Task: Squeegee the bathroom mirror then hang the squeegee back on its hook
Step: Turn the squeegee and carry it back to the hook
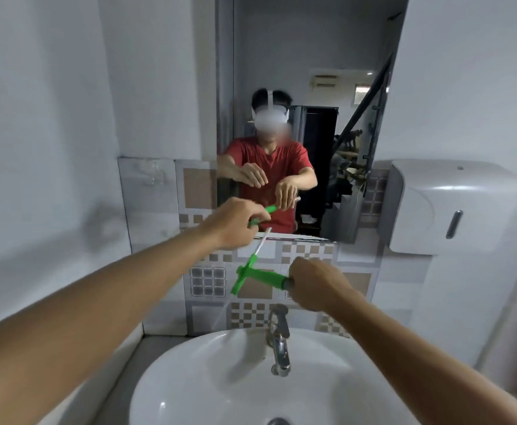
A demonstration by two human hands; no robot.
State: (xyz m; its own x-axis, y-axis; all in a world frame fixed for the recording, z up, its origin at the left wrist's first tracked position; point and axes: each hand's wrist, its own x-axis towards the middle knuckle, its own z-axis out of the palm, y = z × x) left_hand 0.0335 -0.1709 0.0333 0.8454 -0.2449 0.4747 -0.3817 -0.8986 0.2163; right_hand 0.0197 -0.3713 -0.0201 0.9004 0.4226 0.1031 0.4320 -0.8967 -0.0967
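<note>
Bathroom corner seen from above the basin. A white round sink [195, 378] fills the lower frame, with a chrome tap [279, 342] rising at its rear rim against a band of patterned wall tiles [208, 282] in grey, beige and white. Above the tiles a tall frameless mirror [306, 56] is set between plain white walls [51, 102]; it reflects a person in a red shirt and an open doorway behind. To the right of the mirror a white wall dispenser [453, 207] is mounted; to the left, on a grey tile, a clear hook [153, 176] sits on the wall. The green squeegee [251, 276] is held in the air over the sink, just below the mirror's lower edge and in front of the tiles, its blade running diagonally. The right hand [318, 286] is closed around the end of the handle. The left hand [235, 223] is curled over the upper end of the blade, fingers closed on its green tip; the blade's lower end is blurred
</note>
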